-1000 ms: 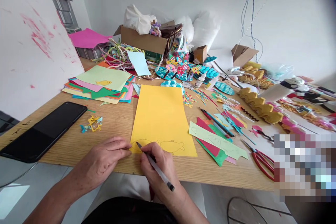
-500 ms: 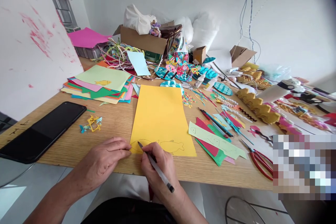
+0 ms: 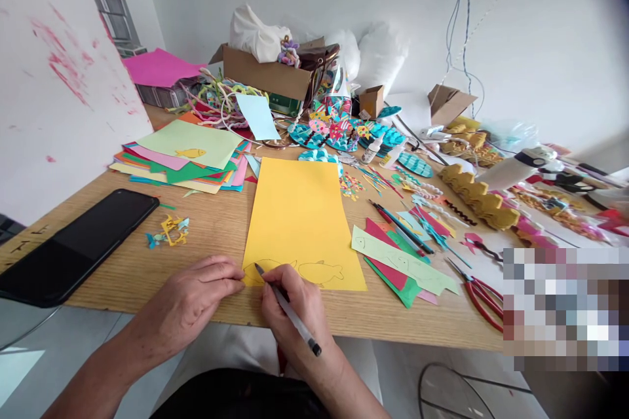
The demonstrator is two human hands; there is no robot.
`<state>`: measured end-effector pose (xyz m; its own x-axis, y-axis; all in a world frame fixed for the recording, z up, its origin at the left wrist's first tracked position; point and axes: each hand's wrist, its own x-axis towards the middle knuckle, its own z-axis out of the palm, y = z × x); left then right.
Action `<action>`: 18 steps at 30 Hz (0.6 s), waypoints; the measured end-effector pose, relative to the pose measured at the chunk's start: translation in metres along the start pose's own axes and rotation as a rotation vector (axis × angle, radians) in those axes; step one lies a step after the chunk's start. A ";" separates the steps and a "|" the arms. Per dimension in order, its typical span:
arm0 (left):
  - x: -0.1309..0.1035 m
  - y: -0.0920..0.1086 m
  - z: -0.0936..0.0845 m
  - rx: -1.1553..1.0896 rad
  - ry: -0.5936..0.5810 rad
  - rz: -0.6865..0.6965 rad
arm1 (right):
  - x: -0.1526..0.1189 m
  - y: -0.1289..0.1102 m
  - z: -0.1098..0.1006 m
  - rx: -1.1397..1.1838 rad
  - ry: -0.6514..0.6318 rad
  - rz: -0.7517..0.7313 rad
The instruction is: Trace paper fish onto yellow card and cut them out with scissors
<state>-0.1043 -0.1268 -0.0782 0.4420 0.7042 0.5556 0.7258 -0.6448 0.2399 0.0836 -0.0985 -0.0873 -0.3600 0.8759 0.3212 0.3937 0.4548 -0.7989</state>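
Note:
A yellow sheet of paper (image 3: 299, 216) lies on the wooden table in front of me, with fish outlines drawn along its near edge. My right hand (image 3: 297, 308) grips a pen (image 3: 295, 317), its tip on the left fish outline. Beside it, my left hand (image 3: 196, 298) lies flat, fingers stretched out together, fingertips touching the sheet's lower left corner. The right-hand fish outline (image 3: 322, 272) shows whole; part of the left one is hidden behind my right hand.
To the left are a black phone (image 3: 78, 242), paper scraps (image 3: 170, 232) and a stack of coloured paper (image 3: 187, 144) topped by a yellow fish cutout. On the right lie pale green paper (image 3: 403, 262), pencils (image 3: 403, 229) and red-handled pliers or scissors (image 3: 476, 294). Glue bottles (image 3: 372, 149) stand behind.
The pen tip has shifted very slightly left along the fish outline. The whole view has drifted a little; my left hand stays on the paper's corner.

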 end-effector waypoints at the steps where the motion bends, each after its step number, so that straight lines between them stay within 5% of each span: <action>1: 0.000 0.000 0.000 -0.001 0.000 0.000 | 0.000 0.000 0.000 0.001 0.002 -0.006; 18: -0.002 0.000 0.002 -0.060 -0.003 -0.046 | -0.003 -0.003 -0.009 0.032 -0.028 -0.030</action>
<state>-0.1043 -0.1272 -0.0808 0.4106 0.7341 0.5408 0.7123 -0.6285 0.3125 0.0911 -0.1016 -0.0812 -0.3948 0.8571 0.3310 0.3554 0.4747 -0.8052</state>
